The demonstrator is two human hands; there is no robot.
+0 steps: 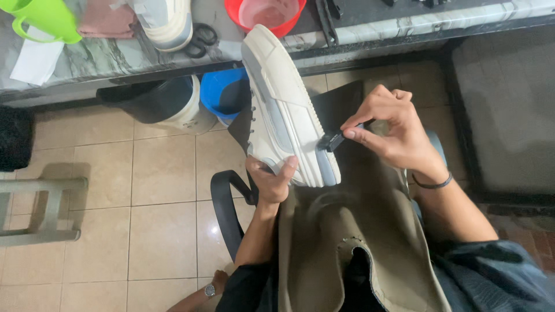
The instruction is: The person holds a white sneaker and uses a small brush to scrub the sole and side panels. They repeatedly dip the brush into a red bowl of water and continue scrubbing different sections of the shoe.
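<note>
A: Shoe (283,110) location and axis?

B: Held above the lap; the long axis runs from the counter (404,26) toward the person, sole edge facing right.

A: Handling?

B: Judged light, with a stiff sole and softer upper. Left hand (270,182) clasps the near end from below. Right hand (390,130) pinches a small dark brush (332,140) against the sole edge.

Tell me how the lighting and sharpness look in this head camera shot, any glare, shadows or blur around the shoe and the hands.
Head view: soft, even indoor light, no harsh glare; the white sneaker is bright but keeps its detail. The left hand, right hand and small dark brush look sharp. The stool casts a faint shadow on the tiled floor. The counter edge bows slightly, wide-angle distortion.
</note>
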